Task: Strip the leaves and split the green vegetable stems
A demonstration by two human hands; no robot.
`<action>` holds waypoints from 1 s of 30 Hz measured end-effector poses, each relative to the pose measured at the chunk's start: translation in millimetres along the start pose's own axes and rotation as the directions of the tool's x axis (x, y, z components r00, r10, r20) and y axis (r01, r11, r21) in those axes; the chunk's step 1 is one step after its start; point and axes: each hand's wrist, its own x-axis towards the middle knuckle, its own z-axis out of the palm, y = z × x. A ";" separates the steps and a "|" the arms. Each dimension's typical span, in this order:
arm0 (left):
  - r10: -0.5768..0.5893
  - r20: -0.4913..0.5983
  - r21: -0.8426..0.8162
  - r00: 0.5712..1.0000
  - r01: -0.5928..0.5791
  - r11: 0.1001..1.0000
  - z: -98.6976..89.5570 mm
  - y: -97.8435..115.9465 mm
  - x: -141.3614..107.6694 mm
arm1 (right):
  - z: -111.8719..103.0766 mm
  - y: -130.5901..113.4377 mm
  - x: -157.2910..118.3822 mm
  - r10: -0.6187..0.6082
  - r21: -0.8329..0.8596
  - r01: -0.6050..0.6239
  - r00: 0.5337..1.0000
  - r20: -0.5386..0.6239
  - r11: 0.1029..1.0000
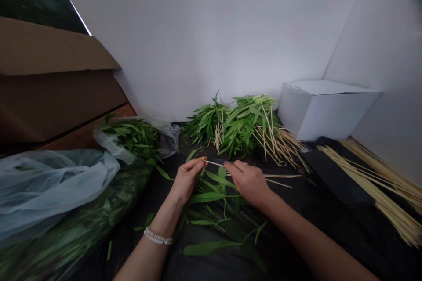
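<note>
In the middle of the head view my left hand (pixel 187 179) is closed in a pinch on a small green leaf stem. A thin wooden skewer (pixel 214 163) runs from that pinch across to my right hand (pixel 247 182), whose fingers are wrapped round its other end. The skewer's tip touches the stem; whether it passes through cannot be made out. Long loose green leaves (pixel 211 196) hang and lie below both hands on the dark surface. Two or so bare skewers (pixel 280 176) lie just beyond my right hand.
Behind are heaps of leafy greens on skewers (pixel 244 127). To the left lie a plastic bag of greens (pixel 132 136), a whitish bag (pixel 56 189) and a cardboard box (pixel 56 101). On the right are a white box (pixel 329 109), a black flat object (pixel 336 178) and bundled skewers (pixel 392 210).
</note>
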 end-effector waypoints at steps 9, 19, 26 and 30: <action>0.099 -0.039 0.240 0.994 -0.087 0.967 -3.0 0.6 0.0 | -0.2 -0.4 -0.1 0.001 -0.031 0.000 1.000 0.030 1.000; 0.103 -0.023 0.303 0.994 -0.091 0.949 -4.0 1.1 0.2 | 3.4 -2.2 -2.0 0.018 -0.005 -0.018 0.999 0.050 1.000; 0.069 -0.003 0.109 0.998 -0.068 0.992 -4.6 -0.3 1.8 | 2.5 -2.3 -1.5 0.020 0.031 -0.021 0.999 0.037 0.999; -0.011 0.002 -0.014 1.000 0.011 1.000 -5.9 -1.7 2.9 | 2.1 -3.4 -1.6 0.014 0.056 -0.015 1.000 0.019 0.998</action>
